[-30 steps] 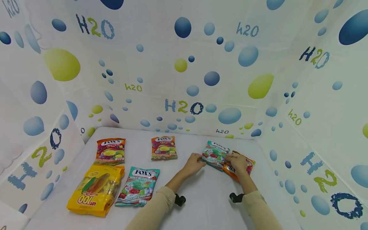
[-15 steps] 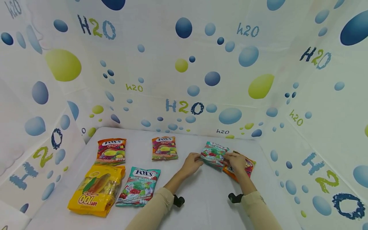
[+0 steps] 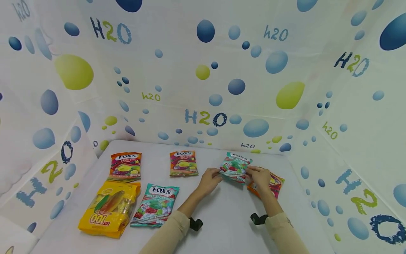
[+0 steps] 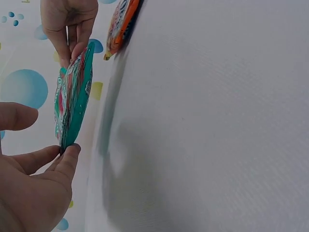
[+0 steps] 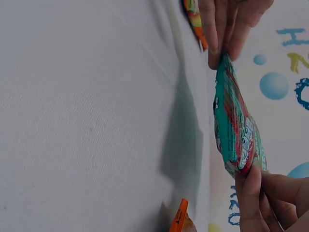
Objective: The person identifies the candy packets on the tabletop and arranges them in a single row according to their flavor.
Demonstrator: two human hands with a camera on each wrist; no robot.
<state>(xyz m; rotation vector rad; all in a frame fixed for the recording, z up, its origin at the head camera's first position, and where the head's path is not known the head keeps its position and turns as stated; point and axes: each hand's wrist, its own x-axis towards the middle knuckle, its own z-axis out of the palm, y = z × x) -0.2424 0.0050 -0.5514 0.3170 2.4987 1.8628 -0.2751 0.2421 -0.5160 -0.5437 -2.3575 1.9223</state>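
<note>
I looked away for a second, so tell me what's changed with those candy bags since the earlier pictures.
The teal mint candy bag has been lifted off the orange candy bag and now hangs clear of the table, moved up and slightly back. The left hand and right hand keep their grip on its opposite edges. The orange bag and the four bags on the left stayed put.

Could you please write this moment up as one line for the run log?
left hand: pinches teal candy bag | right hand: pinches its other edge | bag: lifted off white table | orange bag: lying beneath
</note>
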